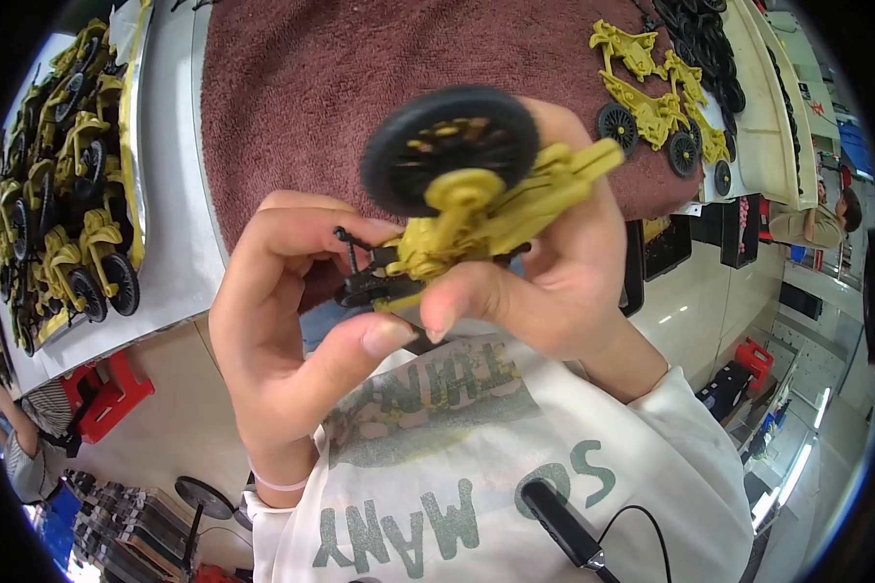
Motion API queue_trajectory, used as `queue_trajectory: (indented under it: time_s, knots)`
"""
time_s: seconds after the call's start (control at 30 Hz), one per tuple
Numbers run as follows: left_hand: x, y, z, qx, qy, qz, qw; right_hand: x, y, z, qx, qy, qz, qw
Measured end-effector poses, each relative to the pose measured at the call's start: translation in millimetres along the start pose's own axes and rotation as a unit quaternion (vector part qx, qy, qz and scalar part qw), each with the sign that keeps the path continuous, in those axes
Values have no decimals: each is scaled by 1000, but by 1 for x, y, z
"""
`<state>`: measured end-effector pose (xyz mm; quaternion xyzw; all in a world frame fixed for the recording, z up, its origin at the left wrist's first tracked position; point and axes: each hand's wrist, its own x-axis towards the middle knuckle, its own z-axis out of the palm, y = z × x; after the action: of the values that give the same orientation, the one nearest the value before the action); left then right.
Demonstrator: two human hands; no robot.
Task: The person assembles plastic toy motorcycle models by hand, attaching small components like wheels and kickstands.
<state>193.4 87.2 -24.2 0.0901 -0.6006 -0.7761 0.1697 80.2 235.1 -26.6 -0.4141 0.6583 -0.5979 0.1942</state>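
Note:
Both my hands hold one olive-yellow toy motorcycle [486,209] close to the camera, above a brown towel [301,87]. Its black spoked wheel [450,146] points up. My right hand [564,291] wraps the yellow frame from the right, thumb under the body. My left hand [277,330] comes from the left, with thumb and fingers pinching a small black part [365,277] at the toy's lower left end. How that part sits on the frame is partly hidden by my fingers.
A tray of several finished yellow motorcycles [63,185] lies at the left. More yellow motorcycles [651,97] and loose black wheels [710,49] lie at the upper right on the towel's edge. A red stool [107,394] stands on the floor; other people sit at the lower left and far right.

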Motion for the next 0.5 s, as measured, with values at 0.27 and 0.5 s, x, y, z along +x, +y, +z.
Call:
queue_trajectory:
  time_s: [0.27, 0.5]
  knots:
    - [5, 5, -7, 73, 33, -26, 996, 14, -6, 1, 55, 7, -54, 997]
    - [15, 23, -14, 248, -45, 14, 968, 30, -16, 6, -14, -8, -63, 998]
